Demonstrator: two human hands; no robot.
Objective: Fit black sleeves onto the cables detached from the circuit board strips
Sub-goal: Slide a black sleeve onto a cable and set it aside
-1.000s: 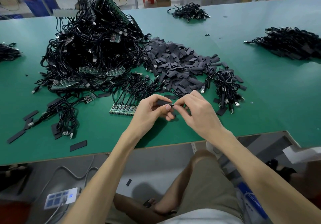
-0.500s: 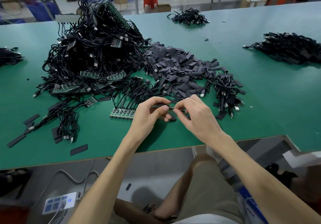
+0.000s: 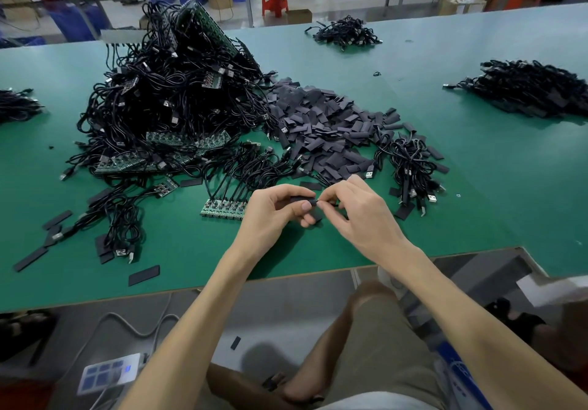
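step: sleeving | left hand pinches flat black sleeve | right hand pinches thin black cable end at its 3 o'clock | next: probably align, push through

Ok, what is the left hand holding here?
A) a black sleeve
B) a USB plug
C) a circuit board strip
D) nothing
A: the left hand pinches a black sleeve between thumb and fingers, and the right hand pinches a cable at the sleeve's end. The board strip lies untouched on the table.
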